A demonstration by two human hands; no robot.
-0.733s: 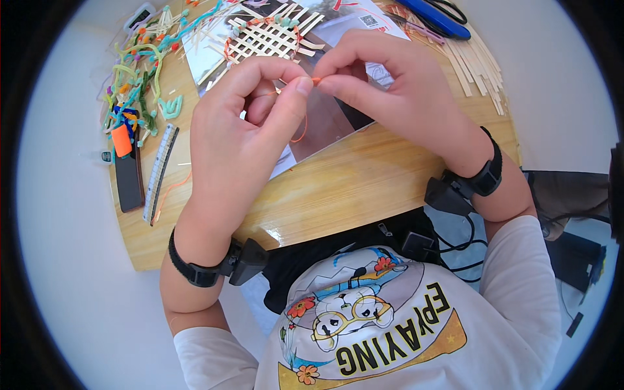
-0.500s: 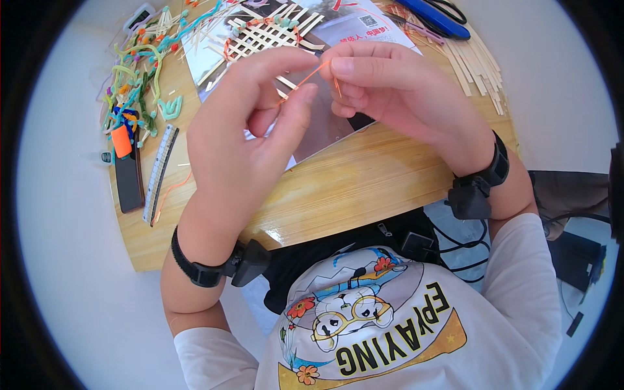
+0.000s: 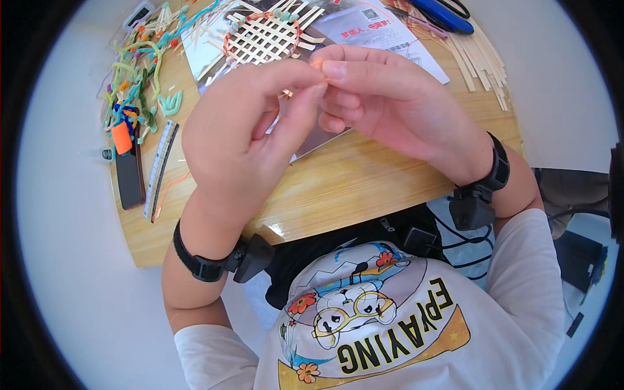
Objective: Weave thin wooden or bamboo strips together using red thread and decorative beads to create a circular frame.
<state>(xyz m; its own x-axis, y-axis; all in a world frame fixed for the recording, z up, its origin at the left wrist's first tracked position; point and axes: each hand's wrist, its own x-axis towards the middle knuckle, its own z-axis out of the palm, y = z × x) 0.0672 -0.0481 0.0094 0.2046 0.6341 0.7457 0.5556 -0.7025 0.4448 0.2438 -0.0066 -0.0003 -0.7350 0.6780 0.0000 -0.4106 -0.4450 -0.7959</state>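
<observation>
Above the table my left hand (image 3: pixel 237 140) and my right hand (image 3: pixel 406 104) meet, fingertips nearly touching. An orange thread (image 3: pixel 317 64) shows only as a short bit at the right thumb tip. My left thumb and index finger pinch together around the hidden part of it, while my right thumb and index finger close on the visible bit. Just beyond my hands lies a woven lattice of pale flat strips (image 3: pixel 263 40), ringed with orange and green wrapping. Under it is a printed magazine (image 3: pixel 426 60), partly covered by my hands.
On the left are a heap of coloured fuzzy stems (image 3: pixel 140 78), a dark phone (image 3: pixel 131 179), an orange piece (image 3: pixel 121 138) and a ruler (image 3: pixel 160 170). Loose pale strips (image 3: pixel 478 62) and a blue tool (image 3: pixel 442 16) lie at the far right. The wooden table's edge (image 3: pixel 312 231) curves near my body.
My fingertips have come closer together, and the stretch of orange thread between them is now mostly hidden. The view has shifted slightly, showing more of the magazine.
</observation>
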